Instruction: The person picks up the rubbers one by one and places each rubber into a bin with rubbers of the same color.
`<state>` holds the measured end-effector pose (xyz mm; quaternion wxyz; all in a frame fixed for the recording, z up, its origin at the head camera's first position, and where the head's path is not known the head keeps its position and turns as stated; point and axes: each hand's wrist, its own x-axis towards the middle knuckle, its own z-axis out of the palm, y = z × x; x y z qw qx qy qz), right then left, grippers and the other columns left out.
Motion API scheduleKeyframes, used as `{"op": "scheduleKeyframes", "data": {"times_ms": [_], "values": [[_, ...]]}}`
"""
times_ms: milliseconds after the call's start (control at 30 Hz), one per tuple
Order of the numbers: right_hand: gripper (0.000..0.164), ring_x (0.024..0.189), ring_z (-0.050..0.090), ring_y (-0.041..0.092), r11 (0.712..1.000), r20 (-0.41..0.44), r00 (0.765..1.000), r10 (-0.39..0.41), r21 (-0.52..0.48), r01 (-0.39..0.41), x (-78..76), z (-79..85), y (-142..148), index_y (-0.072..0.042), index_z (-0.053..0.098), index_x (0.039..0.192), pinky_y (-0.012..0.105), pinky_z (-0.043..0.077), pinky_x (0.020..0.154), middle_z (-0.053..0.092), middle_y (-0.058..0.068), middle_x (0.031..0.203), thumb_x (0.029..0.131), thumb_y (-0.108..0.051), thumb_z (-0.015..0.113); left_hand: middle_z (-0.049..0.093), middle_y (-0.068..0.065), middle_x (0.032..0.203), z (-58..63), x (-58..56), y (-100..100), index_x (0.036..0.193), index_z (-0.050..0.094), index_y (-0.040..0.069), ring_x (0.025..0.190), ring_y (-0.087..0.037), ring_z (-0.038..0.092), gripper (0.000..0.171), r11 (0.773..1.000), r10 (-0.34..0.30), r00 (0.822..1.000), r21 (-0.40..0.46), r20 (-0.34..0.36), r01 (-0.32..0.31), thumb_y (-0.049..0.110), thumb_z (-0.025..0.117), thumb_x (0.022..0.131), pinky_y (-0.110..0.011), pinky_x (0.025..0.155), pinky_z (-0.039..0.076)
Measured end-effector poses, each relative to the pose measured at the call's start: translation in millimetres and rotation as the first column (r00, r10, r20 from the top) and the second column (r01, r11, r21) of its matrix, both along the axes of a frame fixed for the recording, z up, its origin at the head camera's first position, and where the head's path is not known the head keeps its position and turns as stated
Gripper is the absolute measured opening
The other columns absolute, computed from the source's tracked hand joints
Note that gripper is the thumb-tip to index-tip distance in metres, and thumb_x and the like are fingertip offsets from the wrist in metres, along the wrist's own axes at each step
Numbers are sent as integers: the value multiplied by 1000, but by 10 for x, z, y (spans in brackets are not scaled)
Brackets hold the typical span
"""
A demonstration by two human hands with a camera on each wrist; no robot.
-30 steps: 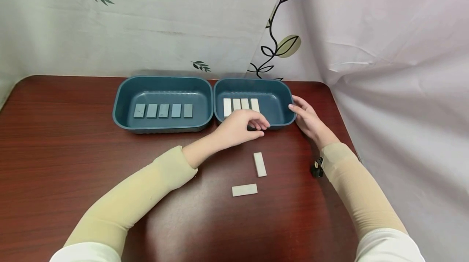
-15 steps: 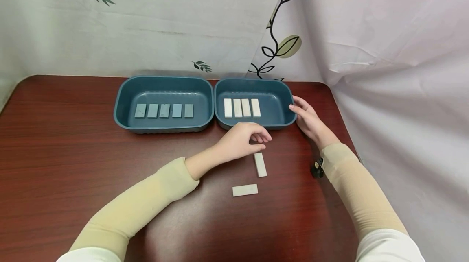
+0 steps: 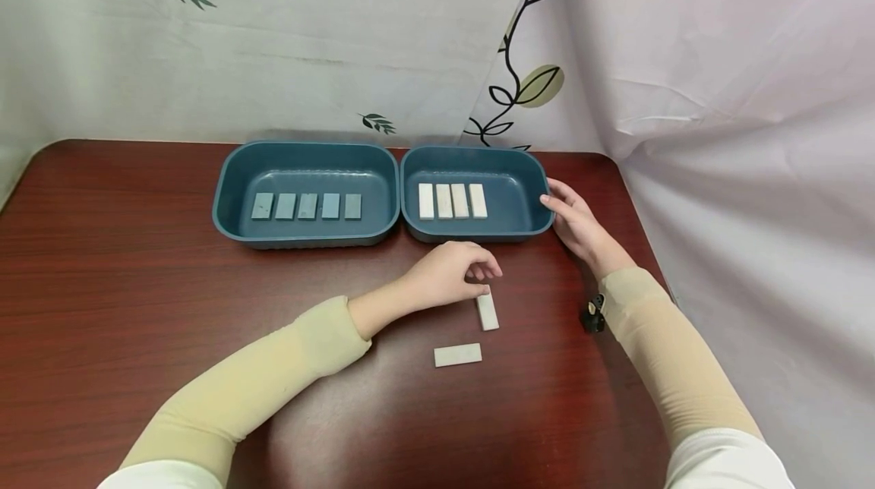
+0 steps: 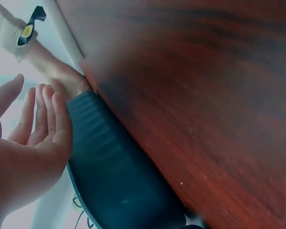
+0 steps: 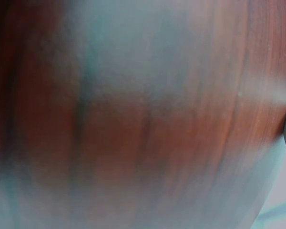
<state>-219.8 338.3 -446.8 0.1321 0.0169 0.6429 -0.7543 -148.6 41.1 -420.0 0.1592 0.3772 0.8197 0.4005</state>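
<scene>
In the head view my left hand (image 3: 451, 274) hovers by the far end of a white block (image 3: 488, 311) on the table, covering part of it. Its thumb and bent fingers stand apart, and in the left wrist view the hand (image 4: 35, 143) has nothing between them. My right hand (image 3: 579, 223) holds the right end of the right blue bin (image 3: 522, 208), thumb over the rim and fingers outside. Several white blocks (image 3: 452, 201) lie in a row in that bin. Another white block (image 3: 457, 354) lies crosswise nearer me.
A second blue bin (image 3: 307, 233) stands against the left side of the first, with a row of several grey-blue blocks (image 3: 307, 206) in it. Both stand near the back edge of the dark red wooden table (image 3: 137, 284). A patterned white cloth (image 3: 287, 41) hangs behind.
My left hand has moved from over the right bin's front rim toward me, down to the nearer white block. My right hand has stayed at the bin's end.
</scene>
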Motion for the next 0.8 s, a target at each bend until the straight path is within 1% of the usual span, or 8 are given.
{"op": "scheduleKeyframes", "data": {"times_ms": [200,333,467,567,700,800], "values": [[30,108,66,4,1000,-11,1000,3,-13,-3,2,-4,1,-17,55,135,16,53,93,65,-8,124,111,-2,47,76,-3,113,-37,-27,8,117,77,10,101,-17,71,21,998,-20,1000,-63,14,21,11,79,96,-25,91,57],[30,108,66,4,1000,-15,1000,18,-23,-18,12,-1,5,-18,56,135,16,53,94,64,-7,127,111,-2,48,75,-3,111,-69,-45,30,116,77,11,100,-15,69,21,994,-35,999,-107,11,36,11,80,95,-26,91,56],[29,109,66,4,1000,-10,1000,15,-7,-15,10,-4,3,-19,55,135,16,53,94,63,-7,127,111,-3,49,74,-3,109,-89,-49,48,115,76,11,100,-15,68,21,990,-46,999,-136,7,47,11,80,95,-27,91,55],[29,110,66,4,1000,-7,1000,8,5,-8,8,-1,-1,-18,55,135,16,53,94,63,-7,128,111,-4,49,73,-3,109,-94,-49,60,115,76,11,100,-15,68,21,987,-52,999,-154,11,53,10,81,94,-27,91,55],[30,111,65,4,1000,-1,1000,8,-11,-8,8,2,4,-15,54,137,16,52,95,62,-7,127,111,-3,48,73,-4,110,-98,-50,70,115,76,10,101,-16,68,21,983,-59,998,-172,20,62,10,81,94,-27,91,55],[30,110,65,4,1000,2,1000,2,-4,-2,4,-2,6,-13,52,139,16,52,95,63,-8,126,111,-3,47,73,-4,111,-115,-55,77,114,76,10,102,-17,68,22,981,-61,998,-182,20,64,11,82,94,-28,92,56]]}}
